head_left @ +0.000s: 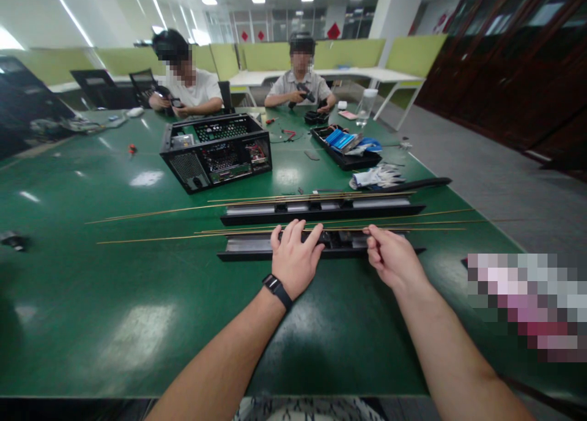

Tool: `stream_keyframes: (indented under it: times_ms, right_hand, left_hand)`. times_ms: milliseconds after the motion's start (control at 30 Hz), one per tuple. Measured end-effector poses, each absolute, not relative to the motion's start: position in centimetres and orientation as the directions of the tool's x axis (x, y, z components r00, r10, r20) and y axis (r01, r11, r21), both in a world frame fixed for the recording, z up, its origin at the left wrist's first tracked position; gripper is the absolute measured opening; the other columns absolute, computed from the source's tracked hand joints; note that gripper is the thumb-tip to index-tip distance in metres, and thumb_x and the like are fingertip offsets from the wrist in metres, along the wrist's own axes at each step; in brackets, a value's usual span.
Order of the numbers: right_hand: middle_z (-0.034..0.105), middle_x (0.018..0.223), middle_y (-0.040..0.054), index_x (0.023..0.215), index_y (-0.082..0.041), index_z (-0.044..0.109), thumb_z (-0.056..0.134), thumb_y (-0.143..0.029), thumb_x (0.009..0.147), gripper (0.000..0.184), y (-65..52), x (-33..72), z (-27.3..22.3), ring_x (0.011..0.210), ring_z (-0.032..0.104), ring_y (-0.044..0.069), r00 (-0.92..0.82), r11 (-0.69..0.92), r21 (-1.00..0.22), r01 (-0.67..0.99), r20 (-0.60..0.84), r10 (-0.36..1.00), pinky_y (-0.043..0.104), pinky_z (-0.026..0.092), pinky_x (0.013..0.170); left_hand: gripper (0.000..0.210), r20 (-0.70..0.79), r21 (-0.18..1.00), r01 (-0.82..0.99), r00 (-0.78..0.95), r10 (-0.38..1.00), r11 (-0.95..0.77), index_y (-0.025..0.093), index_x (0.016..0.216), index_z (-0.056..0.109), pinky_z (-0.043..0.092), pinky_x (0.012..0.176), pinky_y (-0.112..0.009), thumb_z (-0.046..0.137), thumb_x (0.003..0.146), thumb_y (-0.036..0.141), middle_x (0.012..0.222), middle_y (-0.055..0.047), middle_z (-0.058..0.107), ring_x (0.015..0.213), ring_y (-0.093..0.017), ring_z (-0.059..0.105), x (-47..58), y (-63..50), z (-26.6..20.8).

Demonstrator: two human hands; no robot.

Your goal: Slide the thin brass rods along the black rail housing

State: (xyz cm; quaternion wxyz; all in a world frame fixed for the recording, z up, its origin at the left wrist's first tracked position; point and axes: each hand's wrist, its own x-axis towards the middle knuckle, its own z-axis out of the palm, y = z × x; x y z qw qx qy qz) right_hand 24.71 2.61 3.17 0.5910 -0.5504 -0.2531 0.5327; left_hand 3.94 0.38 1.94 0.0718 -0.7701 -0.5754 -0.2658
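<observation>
Two long black channels with pale strips inside lie crosswise on the green table, the far channel (330,212) behind the near channel (250,248). Thin brass-coloured rods run along both and stick out past their ends; one rod (147,240) reaches far to the left. My left hand (296,256), a dark band on its wrist, lies spread over the middle of the near channel, fingertips at the rods. Toward that channel's right end, my right hand (393,257) is closed, thumb and forefinger pinching a thin rod. Its other fingers are curled in.
Behind the channels stands an open computer case (215,152). A black tray (346,155) with blue items, white gloves (378,176) and a clear bottle (367,107) are at the right. Two people sit across the green table (92,323), handling dark objects.
</observation>
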Motion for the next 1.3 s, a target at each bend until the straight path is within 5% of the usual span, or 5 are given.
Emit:
stream_keyframes:
  times_ms: [467,967,1300]
  right_hand:
    - [0.055,0.054,-0.0027,0.087,-0.012,0.069,0.076,-0.037,0.079,0.027,2.64,24.56,2.84,0.028,0.036,0.005,0.262,-0.174,-0.958,-0.229,-0.233,0.937,0.015,0.018,0.023]
    - [0.052,0.053,-0.004,0.082,-0.014,0.065,0.073,-0.028,0.083,0.016,2.68,24.61,3.04,0.03,0.037,0.004,0.297,-0.175,-0.927,-0.332,-0.279,0.913,0.014,0.02,0.023]
    - [0.057,0.055,-0.0021,0.088,-0.013,0.069,0.077,-0.038,0.079,0.028,2.65,24.61,2.94,0.029,0.039,0.005,0.254,-0.176,-0.948,-0.265,-0.245,0.936,0.015,0.019,0.023]
  left_hand:
    - [0.038,0.502,0.206,0.92,0.193,0.843,-0.333,0.038,0.135,0.056,0.024,0.116,-0.052,0.05,0.097,0.041,0.139,-0.006,0.058,0.136,-0.026,0.045,4.0,0.41,1.92]
    - [0.038,0.507,0.199,0.922,0.194,0.84,-0.332,0.038,0.134,0.057,0.024,0.116,-0.053,0.051,0.097,0.04,0.139,-0.007,0.058,0.136,-0.026,0.045,4.01,0.37,2.0]
    - [0.038,0.492,0.211,0.922,0.188,0.85,-0.326,0.039,0.136,0.055,0.022,0.117,-0.052,0.049,0.098,0.041,0.14,-0.006,0.057,0.137,-0.025,0.044,4.03,0.37,1.96]
